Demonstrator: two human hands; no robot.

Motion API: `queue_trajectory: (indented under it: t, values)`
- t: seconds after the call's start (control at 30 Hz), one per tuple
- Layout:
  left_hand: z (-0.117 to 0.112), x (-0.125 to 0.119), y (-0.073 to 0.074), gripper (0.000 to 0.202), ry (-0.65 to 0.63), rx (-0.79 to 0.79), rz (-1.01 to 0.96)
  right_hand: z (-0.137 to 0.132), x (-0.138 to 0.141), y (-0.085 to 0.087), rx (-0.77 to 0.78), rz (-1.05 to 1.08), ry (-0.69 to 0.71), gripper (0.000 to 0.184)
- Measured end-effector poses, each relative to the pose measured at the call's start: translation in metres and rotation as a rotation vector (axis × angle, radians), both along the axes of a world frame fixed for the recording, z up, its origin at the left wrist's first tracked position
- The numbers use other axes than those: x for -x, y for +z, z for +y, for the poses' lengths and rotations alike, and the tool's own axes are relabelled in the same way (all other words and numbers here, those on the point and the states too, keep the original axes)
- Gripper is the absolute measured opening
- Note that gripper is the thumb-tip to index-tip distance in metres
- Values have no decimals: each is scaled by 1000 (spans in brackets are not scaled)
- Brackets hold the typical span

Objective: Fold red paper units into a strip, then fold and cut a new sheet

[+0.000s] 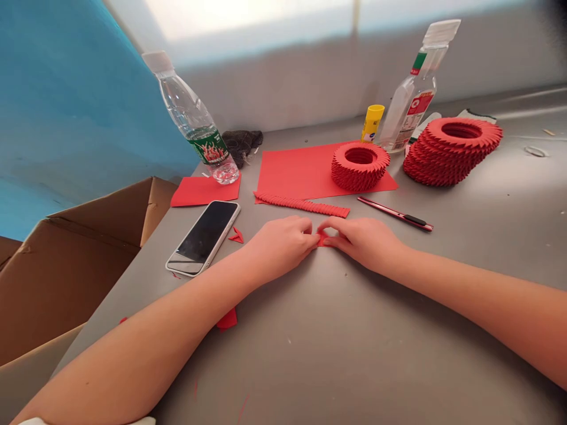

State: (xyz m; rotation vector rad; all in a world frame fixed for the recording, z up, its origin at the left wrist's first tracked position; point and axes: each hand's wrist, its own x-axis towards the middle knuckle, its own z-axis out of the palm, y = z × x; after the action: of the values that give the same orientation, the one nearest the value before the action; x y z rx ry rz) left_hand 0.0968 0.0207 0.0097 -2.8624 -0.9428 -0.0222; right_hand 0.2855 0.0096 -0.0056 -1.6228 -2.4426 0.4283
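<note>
Small red paper piece (323, 238): bright, plain, partly covered by my grip, exact shape unreadable; located low over the grey table (354, 342). My left hand (283, 245) and right hand (367, 241), nearly meeting, both pinch it. Beyond lies a pleated red strip (305, 205), then a ribbed red ring (358, 177).

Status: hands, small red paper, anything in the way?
Left hand, right hand: both holding small red paper. Paper: between them, partly covered. Closest: folded red strip, cutter, just beyond hands; likely not blocking.

red slip (323, 238): partly hidden, perhaps folded, too small to tell | carton (75, 283): cropped left
</note>
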Motion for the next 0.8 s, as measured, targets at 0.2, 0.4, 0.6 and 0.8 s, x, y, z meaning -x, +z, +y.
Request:
queue_trajectory:
  t: [0.2,0.4,0.6,0.8]
  values:
    - [-1,-1,1,34,39,-21,8,0,-1,-2,2,-12,16,24]
    - [-7,-3,14,26,91,84,77,0,-1,-3,-3,2,28,25]
    - [-7,7,32,31,174,264,95,0,-4,-3,-11,20,94,27]
    - [-4,0,10,73,81,456,-428,2,-9,-9,-114,278,152,24]
